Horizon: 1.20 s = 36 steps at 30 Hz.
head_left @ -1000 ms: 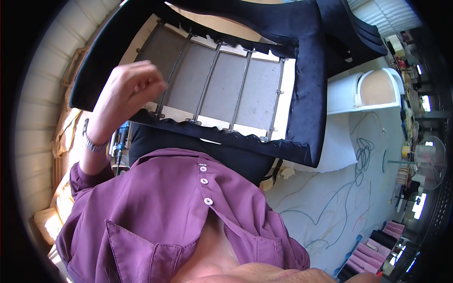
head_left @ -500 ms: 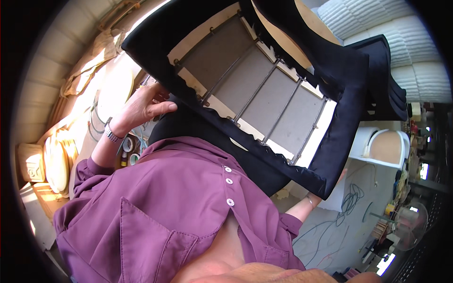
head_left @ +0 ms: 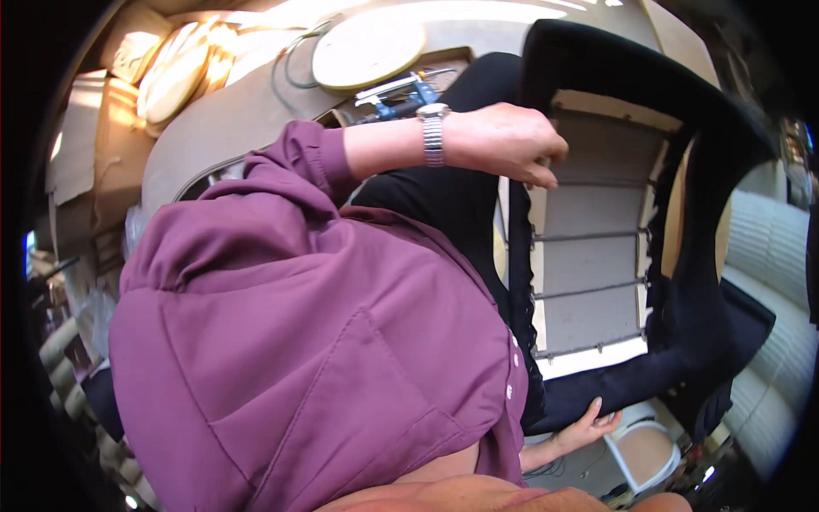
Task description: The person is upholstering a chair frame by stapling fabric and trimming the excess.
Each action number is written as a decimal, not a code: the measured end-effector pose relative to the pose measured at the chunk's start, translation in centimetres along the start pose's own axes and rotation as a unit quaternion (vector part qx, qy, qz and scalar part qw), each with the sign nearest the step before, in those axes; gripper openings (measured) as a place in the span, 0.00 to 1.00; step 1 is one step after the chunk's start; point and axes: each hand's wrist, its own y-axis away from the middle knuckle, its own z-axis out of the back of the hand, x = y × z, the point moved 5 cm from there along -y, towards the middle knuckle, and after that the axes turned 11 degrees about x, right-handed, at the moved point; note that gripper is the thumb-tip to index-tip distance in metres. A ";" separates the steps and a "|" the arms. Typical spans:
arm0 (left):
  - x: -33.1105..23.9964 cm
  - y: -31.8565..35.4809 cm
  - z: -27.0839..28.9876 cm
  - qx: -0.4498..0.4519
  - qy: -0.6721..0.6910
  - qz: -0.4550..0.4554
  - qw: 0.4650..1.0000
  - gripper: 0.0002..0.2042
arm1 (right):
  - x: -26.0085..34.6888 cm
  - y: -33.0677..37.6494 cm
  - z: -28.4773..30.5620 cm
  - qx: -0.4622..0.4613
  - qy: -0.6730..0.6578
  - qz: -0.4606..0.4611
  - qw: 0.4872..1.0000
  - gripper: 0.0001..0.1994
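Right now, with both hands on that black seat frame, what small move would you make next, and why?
Probably steady it first: the left hand presses the black fabric edge of the seat frame near the grey webbing, while the right hand only props the lower corner, so a firmer grip there seems wise.

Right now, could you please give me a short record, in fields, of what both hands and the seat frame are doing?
Left hand: left hand, wristwatch on the wrist, fingers on the upper edge of the seat frame.
Right hand: right hand under the frame's lower padded edge.
Seat frame: black upholstery around grey panel crossed by metal wires.
Clothing: purple shirt.
Behind: round pale disc and blue tool on a workbench.
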 end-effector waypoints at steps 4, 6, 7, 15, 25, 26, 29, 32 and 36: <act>1.7 2.5 0.1 0.148 0.327 -0.046 0.932 0.16 | 12.4 -1.2 -3.0 -0.071 0.502 0.215 0.834 0.26; 4.8 6.4 2.6 0.150 0.329 0.054 0.931 0.15 | 17.0 -3.1 -6.2 0.092 0.242 0.152 0.954 0.21; 7.3 7.4 4.4 0.086 0.298 0.093 0.946 0.16 | 19.7 -2.8 -7.8 0.191 0.136 0.153 0.960 0.18; 36.3 15.5 0.4 -0.273 -0.077 0.385 0.878 0.11 | 34.0 2.6 -27.0 0.749 -0.164 0.309 0.563 0.34; 41.6 10.3 -17.4 0.010 -0.069 0.521 0.851 0.13 | 35.6 -0.1 -29.5 0.744 -0.350 0.295 0.487 0.16; 42.9 10.4 -18.3 0.054 -0.135 0.486 0.862 0.22 | 35.3 -1.3 -28.6 0.727 -0.344 0.283 0.523 0.20; 41.1 10.9 -17.2 0.019 -0.135 0.428 0.893 0.23 | 33.9 -2.7 -26.9 0.615 -0.414 0.308 0.597 0.09; 40.8 9.0 -15.5 0.016 -0.121 0.454 0.883 0.25 | 32.9 -7.7 -26.6 0.614 -0.365 0.354 0.604 0.08; 36.7 11.8 -8.7 -0.088 0.145 0.443 0.881 0.15 | 23.0 -19.5 -28.1 0.317 -0.227 0.205 0.898 0.07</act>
